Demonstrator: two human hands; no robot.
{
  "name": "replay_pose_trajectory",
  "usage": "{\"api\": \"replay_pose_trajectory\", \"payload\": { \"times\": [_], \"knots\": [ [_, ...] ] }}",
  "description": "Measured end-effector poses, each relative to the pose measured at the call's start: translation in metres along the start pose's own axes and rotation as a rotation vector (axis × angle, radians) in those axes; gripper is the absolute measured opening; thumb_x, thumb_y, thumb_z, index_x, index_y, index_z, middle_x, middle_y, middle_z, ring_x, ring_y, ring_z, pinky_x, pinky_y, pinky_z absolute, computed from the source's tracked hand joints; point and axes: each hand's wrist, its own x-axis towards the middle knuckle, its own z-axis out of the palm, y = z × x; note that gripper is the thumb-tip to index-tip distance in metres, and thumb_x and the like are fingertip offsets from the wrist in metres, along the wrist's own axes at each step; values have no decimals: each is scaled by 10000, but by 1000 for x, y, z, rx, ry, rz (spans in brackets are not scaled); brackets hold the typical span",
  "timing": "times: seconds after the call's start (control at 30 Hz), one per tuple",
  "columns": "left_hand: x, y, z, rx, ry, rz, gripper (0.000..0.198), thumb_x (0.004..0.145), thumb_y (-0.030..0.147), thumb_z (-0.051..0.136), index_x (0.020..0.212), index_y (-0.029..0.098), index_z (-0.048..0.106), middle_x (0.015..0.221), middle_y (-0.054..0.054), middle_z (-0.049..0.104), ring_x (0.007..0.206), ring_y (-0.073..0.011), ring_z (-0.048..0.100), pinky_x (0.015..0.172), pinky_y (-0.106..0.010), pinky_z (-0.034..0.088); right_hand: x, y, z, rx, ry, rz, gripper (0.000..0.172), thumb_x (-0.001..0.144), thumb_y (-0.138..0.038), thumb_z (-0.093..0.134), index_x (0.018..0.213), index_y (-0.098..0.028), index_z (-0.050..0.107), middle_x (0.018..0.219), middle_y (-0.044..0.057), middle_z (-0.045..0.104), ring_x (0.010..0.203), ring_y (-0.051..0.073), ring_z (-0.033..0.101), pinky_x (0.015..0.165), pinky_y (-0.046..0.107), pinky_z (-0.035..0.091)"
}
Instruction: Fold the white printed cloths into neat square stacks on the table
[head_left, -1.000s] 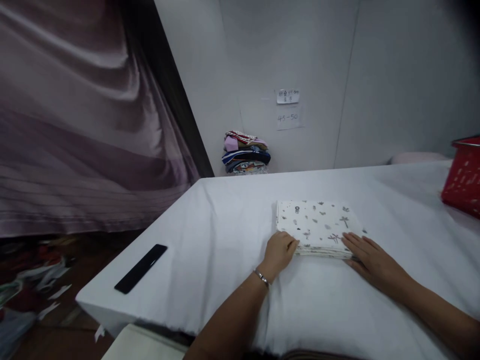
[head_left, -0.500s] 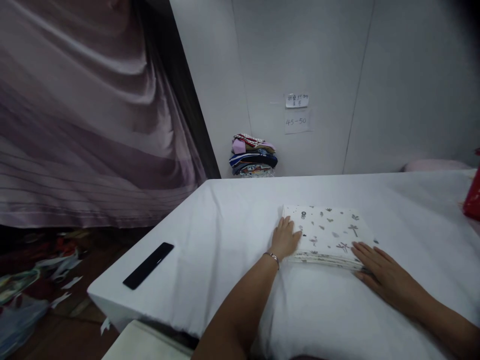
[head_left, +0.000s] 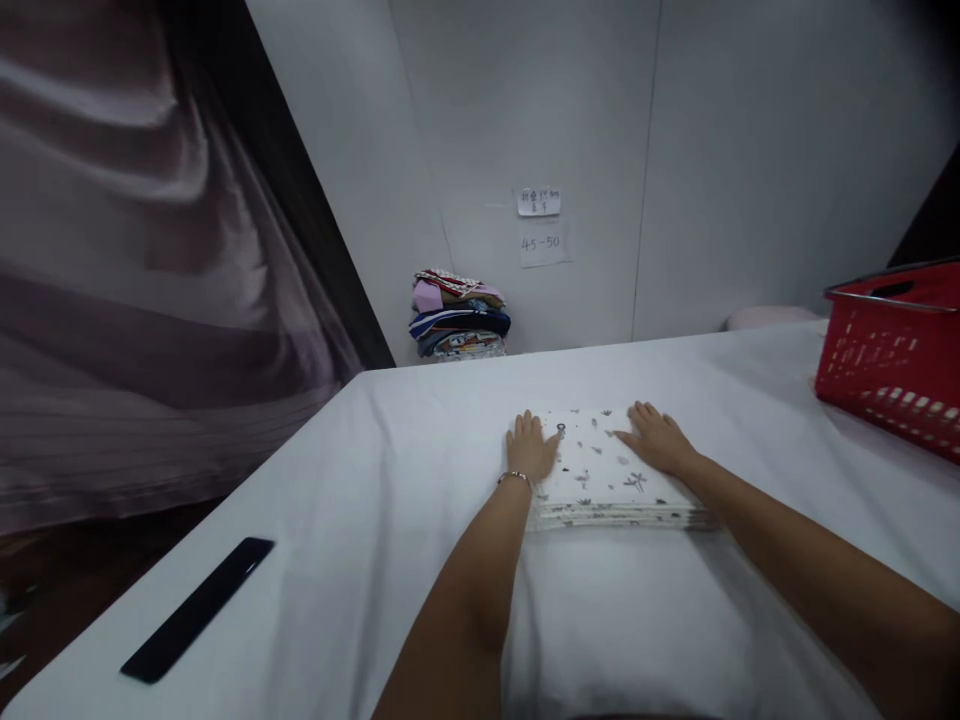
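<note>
A folded white cloth (head_left: 600, 480) with small printed leaf and plant motifs lies on the white-covered table (head_left: 435, 450), its several layers showing along the near edge. My left hand (head_left: 532, 447) rests open on the cloth's left side, fingers pointing away from me; a bracelet circles that wrist. On the far right part of the cloth lies my right hand (head_left: 654, 438), also open, with the thumb spread toward the middle. Neither hand grips the fabric.
To the right stands a red plastic basket (head_left: 892, 350). A long black flat object (head_left: 199, 610) lies on the table's left. Beyond the far edge is a pile of folded fabrics (head_left: 460, 315) by the wall. A pinkish curtain (head_left: 150, 300) hangs at the left.
My right hand has moved from the cloth's near right corner to its far right part. My left hand has slid slightly farther along the left side. The view has turned right, showing more of the basket.
</note>
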Motion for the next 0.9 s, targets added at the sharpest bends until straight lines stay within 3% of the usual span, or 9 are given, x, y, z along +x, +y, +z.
{"api": "replay_pose_trajectory", "payload": {
  "times": [0.2,0.37,0.53,0.8,0.9],
  "knots": [
    [2,-11,16,-59,31,-8,618,885,539,269,1412,215,275,1532,-67,117,1398,-281,77,1096,-499,173,4,20,24,-29,-30,-10,678,900,-592,193,1355,-117,354,1487,146,242,1374,281,150,1044,483,279],
    [3,-9,13,-94,17,-28,599,875,532,314,1406,257,279,1533,-59,119,1382,-326,128,1070,-510,228,3,14,15,-46,-55,4,655,899,-586,187,1347,-142,364,1484,139,253,1371,278,168,1037,492,284],
    [3,-9,14,-92,43,-18,590,874,520,332,1401,261,287,1527,-69,149,1375,-334,148,1054,-521,248,15,1,0,-92,-66,16,653,886,-581,224,1339,-140,390,1483,145,252,1369,298,166,1060,541,210],
    [1,-9,13,-96,44,4,590,876,509,341,1401,244,295,1524,-74,158,1375,-336,149,1053,-513,254,16,-2,17,-71,-76,-23,673,890,-564,211,1383,-123,334,1480,132,269,1372,267,171,1100,476,157],
    [0,-9,13,-100,42,2,596,875,510,336,1401,234,297,1525,-79,154,1373,-342,149,1051,-515,257,18,-1,14,-74,-93,-24,668,890,-564,215,1378,-126,344,1476,135,277,1368,275,181,1093,482,167]
  ]
}}
